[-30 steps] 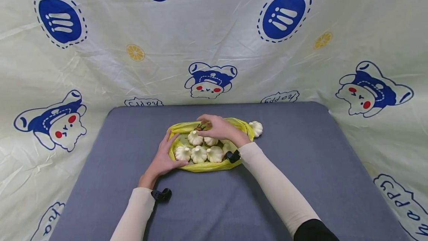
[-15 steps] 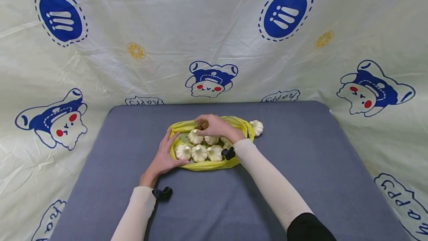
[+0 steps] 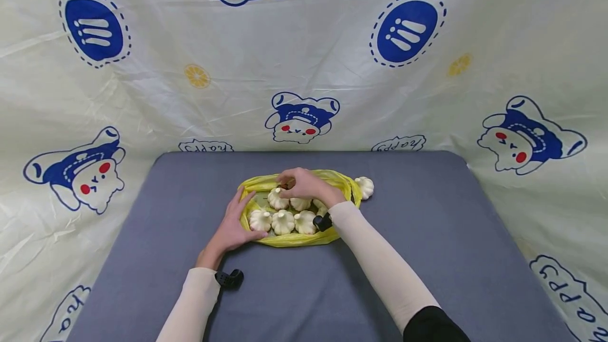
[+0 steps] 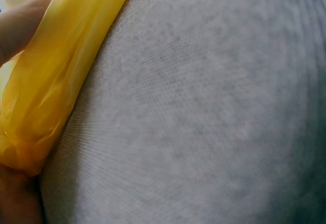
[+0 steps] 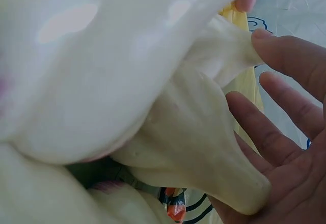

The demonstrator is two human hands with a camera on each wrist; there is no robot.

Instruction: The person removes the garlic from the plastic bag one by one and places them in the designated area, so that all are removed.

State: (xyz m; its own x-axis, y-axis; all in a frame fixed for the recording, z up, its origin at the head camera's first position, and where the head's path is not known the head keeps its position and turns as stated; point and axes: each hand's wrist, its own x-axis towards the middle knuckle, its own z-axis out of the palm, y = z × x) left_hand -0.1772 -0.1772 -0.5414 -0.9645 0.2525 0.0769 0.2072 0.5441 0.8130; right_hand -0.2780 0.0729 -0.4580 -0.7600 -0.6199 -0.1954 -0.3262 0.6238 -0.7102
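Note:
White garlic bulbs (image 3: 283, 222) sit stem-up inside a yellow plastic bag (image 3: 299, 239) with its rim rolled down. Three of them form the front row, with others behind. My left hand (image 3: 231, 228) spans the bag's left end, holding its rim between thumb and fingers; the left wrist view shows the thumb (image 4: 18, 28) against the yellow plastic. My right hand (image 3: 306, 184) reaches over the back row with loosely bent, spaced fingers. In the right wrist view its thumb tip is right at the stem of one garlic bulb (image 5: 219, 48), while another bulb (image 5: 188, 132) lies below the palm.
One more garlic bulb (image 3: 365, 187) lies outside the bag, at its right end. A grey cloth (image 3: 394, 236) covers the table. Behind and beside it hangs a pale printed sheet (image 3: 332, 57). Black cameras (image 3: 229, 279) are strapped to both wrists.
My right hand shifts slightly and its fingers draw in a little over the back row. The left hand and the bulbs stay in place; the view tilts slightly.

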